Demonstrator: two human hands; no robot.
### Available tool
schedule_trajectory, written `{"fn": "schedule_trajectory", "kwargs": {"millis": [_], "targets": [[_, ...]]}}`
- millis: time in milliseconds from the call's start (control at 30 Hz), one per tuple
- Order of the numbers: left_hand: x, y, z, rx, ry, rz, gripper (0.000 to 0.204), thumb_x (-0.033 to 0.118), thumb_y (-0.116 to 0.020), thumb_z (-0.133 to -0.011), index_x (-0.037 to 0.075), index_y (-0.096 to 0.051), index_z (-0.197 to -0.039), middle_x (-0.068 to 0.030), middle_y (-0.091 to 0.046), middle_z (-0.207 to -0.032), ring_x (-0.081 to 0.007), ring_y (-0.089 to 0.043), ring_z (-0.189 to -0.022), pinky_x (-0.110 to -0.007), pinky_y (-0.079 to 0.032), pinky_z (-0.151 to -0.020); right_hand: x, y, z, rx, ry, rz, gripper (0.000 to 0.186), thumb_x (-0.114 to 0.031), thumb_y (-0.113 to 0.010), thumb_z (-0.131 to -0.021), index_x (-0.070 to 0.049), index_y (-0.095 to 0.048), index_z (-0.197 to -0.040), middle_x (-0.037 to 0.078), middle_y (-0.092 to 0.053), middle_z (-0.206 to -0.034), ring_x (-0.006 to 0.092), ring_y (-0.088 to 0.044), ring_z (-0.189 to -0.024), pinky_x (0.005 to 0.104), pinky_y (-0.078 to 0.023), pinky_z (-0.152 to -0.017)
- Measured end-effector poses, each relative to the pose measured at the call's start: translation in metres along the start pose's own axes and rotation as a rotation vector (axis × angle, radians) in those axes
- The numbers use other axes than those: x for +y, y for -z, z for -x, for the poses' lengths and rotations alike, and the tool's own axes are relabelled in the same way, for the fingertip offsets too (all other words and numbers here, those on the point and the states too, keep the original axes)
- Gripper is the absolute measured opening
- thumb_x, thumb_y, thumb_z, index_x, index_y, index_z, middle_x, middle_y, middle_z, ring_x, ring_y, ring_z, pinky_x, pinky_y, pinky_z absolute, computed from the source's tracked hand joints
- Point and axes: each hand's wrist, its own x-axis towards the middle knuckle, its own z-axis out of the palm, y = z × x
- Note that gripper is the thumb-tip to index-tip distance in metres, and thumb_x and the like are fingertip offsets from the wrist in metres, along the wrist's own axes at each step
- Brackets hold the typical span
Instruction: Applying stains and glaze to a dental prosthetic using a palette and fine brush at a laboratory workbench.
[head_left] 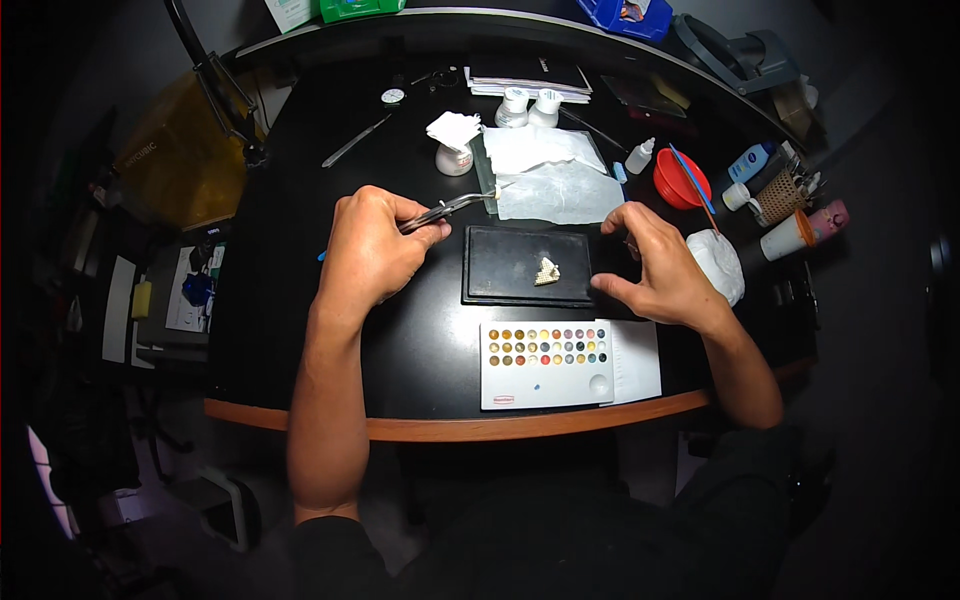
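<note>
My left hand (375, 245) grips curved metal tweezers (450, 207). Their tip reaches the left edge of a glass plate covered with white paper sheets (560, 195); whether something tiny sits in the tip I cannot tell. Below that plate lies a flat black rectangular tray (500, 265). On it rests a small cluster of cream-coloured bits (546, 271). My right hand (665, 265) hovers at the tray's right end, thumb and fingers apart, holding nothing visible. Nearest me, a white palette (547, 390) with rows of coloured round wells overlaps a white paper (637, 365).
Left of the plate stands a jar topped with white tissue (453, 132). Behind are two white-capped jars (528, 108). To the right are a dropper bottle (640, 156), a red bowl (682, 180) with brushes across it, a white round pad (715, 267) and a paper cup (786, 237).
</note>
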Motion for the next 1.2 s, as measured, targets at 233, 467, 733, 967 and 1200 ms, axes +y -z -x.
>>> {"fn": "schedule_trajectory", "kwargs": {"millis": [233, 467, 733, 967, 1200], "targets": [[-0.007, -0.009, -0.003, -0.091, -0.027, -0.014, 0.014, 0.012, -0.086, -0.080, 0.001, -0.082, -0.087, -0.0061, -0.067, -0.074, -0.0117, -0.057, -0.067, -0.031, -0.044, -0.063, -0.002, 0.007, 0.018, 0.150, -0.096, -0.012, 0.045, 0.010, -0.046, -0.079, 0.008, -0.063, -0.121, 0.022, -0.054, -0.109, 0.0341, -0.059, -0.106, 0.0416, -0.049, -0.097], [-0.005, -0.009, -0.004, -0.226, 0.000, -0.029, 0.016, 0.010, -0.088, -0.079, -0.002, -0.081, -0.087, -0.0032, -0.064, -0.067, -0.0083, -0.051, -0.061, -0.029, -0.041, -0.059, 0.000, 0.020, 0.041, 0.193, -0.132, 0.078, 0.054, 0.011, -0.050, -0.086, 0.010, -0.058, -0.140, 0.015, -0.052, -0.097, 0.0254, -0.055, -0.088, 0.0345, -0.047, -0.081], [0.008, -0.020, -0.001, -0.270, 0.022, -0.133, 0.019, 0.010, -0.091, -0.076, -0.002, -0.077, -0.082, 0.0024, -0.058, -0.064, -0.0051, -0.048, -0.060, -0.026, -0.038, -0.057, 0.004, 0.019, 0.090, 0.183, -0.211, -0.192, 0.050, 0.006, -0.078, -0.085, 0.002, -0.067, -0.134, 0.006, -0.063, -0.090, 0.0099, -0.063, -0.081, 0.0264, -0.055, -0.070], [0.013, -0.024, 0.001, -0.273, 0.067, 0.005, 0.025, 0.007, -0.093, -0.073, 0.002, -0.069, -0.076, 0.0061, -0.055, -0.070, -0.0024, -0.048, -0.067, -0.022, -0.037, -0.061, 0.014, -0.024, 0.117, 0.384, -0.290, -0.873, 0.012, 0.003, -0.063, -0.100, 0.005, -0.063, -0.112, 0.012, -0.066, -0.098, 0.0144, -0.073, -0.083, 0.0247, -0.063, -0.072], [0.007, -0.028, -0.001, -0.238, 0.065, 0.053, 0.032, 0.004, -0.094, -0.070, 0.003, -0.065, -0.085, 0.0031, -0.061, -0.072, -0.0032, -0.056, -0.068, -0.019, -0.045, -0.064, 0.022, -0.042, 0.132, 0.318, -0.235, -1.486, 0.026, 0.006, -0.048, -0.099, 0.013, -0.066, -0.117, 0.022, -0.072, -0.100, 0.0231, -0.075, -0.087, 0.0326, -0.064, -0.078]]}}
